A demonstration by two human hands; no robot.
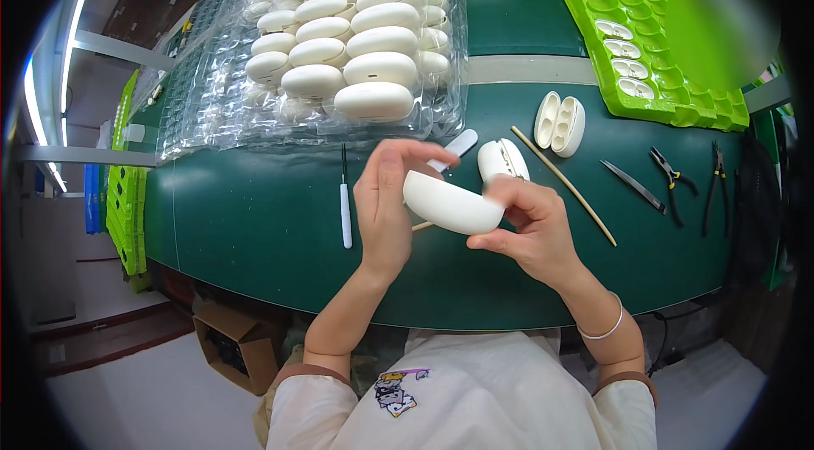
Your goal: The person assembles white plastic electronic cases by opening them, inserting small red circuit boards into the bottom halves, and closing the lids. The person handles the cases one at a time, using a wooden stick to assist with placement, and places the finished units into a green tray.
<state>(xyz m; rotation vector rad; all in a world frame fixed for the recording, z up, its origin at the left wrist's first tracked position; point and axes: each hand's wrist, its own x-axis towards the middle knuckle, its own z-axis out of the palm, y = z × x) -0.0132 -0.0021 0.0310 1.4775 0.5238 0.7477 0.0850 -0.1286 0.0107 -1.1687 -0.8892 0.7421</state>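
Observation:
A smooth white earbud charging case (pixel 452 205) is held up over the green table in front of me. My right hand (pixel 536 225) pinches its right end between thumb and fingers. My left hand (pixel 386 204) curls round the left end, one finger stretching over behind the case; its exact grip is partly hidden. Just beyond lies a second white case (pixel 500 162), slightly parted, with inner parts showing. Farther right, another white case (pixel 560 124) stands open with its hollows visible. Left of my left hand is a thin white-handled tool (pixel 345 214); another white-handled tool (pixel 459 147) lies behind my fingers.
Stacked clear plastic trays (pixel 212 102) with several white cases fill the back left. A green moulded tray (pixel 678 106) holds white inserts at the back right. A wooden stick (pixel 566 187), tweezers (pixel 633 186), pliers (pixel 670 174) and black-yellow cutters (pixel 717 183) lie rightward.

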